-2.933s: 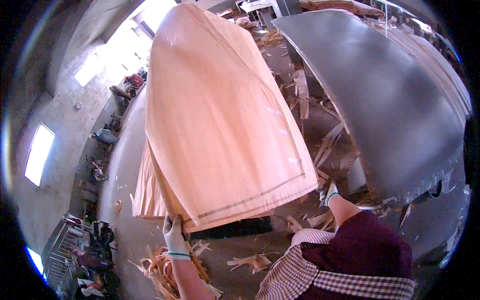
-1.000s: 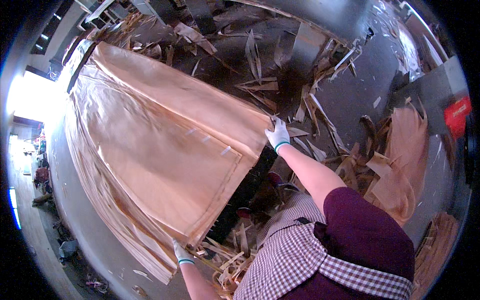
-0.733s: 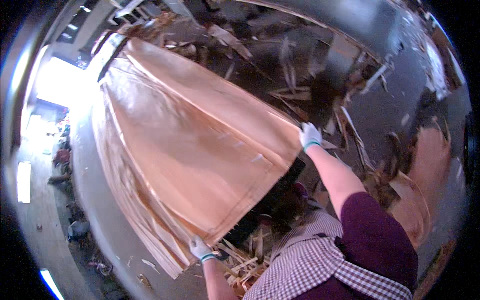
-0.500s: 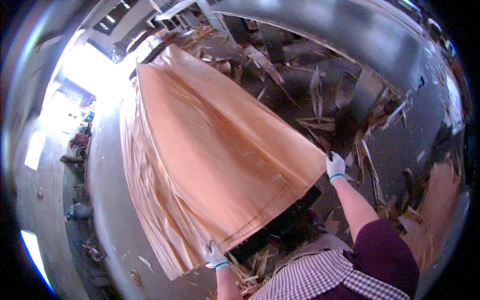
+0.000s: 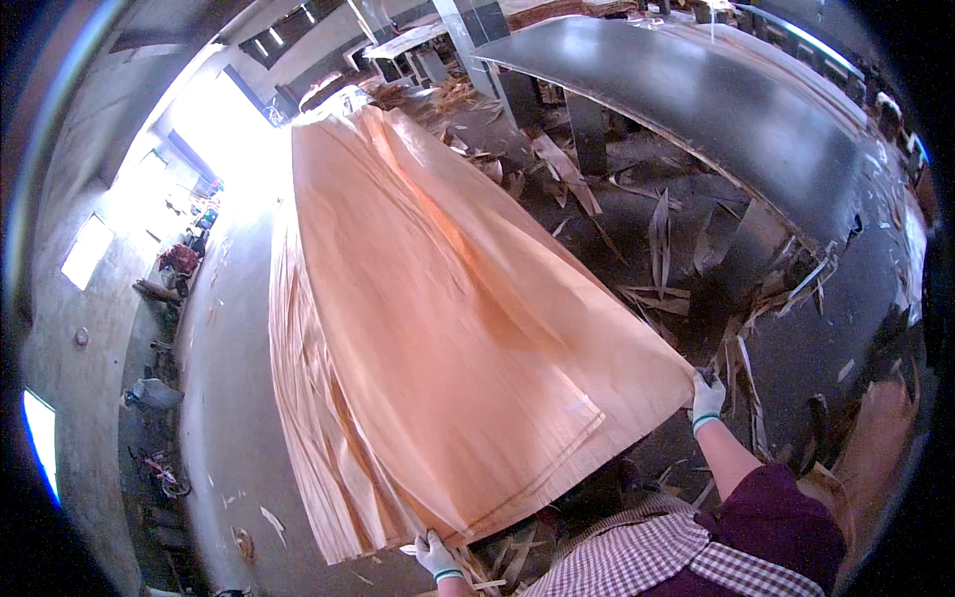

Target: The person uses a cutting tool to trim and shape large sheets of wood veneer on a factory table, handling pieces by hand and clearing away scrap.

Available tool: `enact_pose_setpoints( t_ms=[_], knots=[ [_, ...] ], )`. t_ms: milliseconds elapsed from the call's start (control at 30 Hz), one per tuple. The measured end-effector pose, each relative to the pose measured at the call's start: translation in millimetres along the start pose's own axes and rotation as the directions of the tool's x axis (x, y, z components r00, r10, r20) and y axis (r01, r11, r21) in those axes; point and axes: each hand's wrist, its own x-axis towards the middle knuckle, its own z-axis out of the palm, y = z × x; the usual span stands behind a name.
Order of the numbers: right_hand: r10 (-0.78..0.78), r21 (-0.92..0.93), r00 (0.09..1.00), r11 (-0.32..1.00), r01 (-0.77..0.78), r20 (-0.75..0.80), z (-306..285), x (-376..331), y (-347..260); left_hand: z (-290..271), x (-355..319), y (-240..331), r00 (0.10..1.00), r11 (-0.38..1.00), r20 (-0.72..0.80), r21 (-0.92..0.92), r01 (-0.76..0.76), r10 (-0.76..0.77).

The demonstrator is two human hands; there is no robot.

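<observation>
A long, thin orange-tan sheet of wood veneer [image 5: 428, 328] stretches away from me, with a raised ripple along its length. It lies over a stack of pale, wavy-edged veneer sheets [image 5: 303, 398] that shows on the left. My left hand [image 5: 436, 555], in a white glove with a green cuff, pinches the sheet's near edge toward the left corner. At the near right corner, my right hand [image 5: 708, 395], gloved the same way, grips the edge with the thumb on top. What supports the stack is mostly hidden beneath the sheets.
A large dark-topped table [image 5: 686, 99] stands to the right, with veneer scraps [image 5: 662, 239] strewn under and around it. Torn veneer pieces [image 5: 880, 438] lie at the far right. Along the left wall are a grey bundle [image 5: 154, 393] and a small bicycle [image 5: 164, 473]. A bright doorway [image 5: 234, 119] opens at the back left.
My view has shifted, so the scene sits lower and further right. The sheet's ripple has changed shape and its near edge looks more spread out. Both hands keep their hold.
</observation>
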Motion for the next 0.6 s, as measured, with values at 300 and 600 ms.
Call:
enact_pose_setpoints(
  t_ms=[300, 600],
  knots=[
    [0.000, -0.091, 0.992, 0.996, -0.012, -0.129, 75, 37, 44, 80, 53, 52, 0.981, 0.979, 0.063, 0.099, 0.178, -0.185],
    [0.174, -0.213, 0.983, 0.964, -0.160, 0.051, 91, 25, 49, 85, 63, -9, 0.986, 0.985, 0.035, 0.065, 0.158, -0.161]
  ],
)
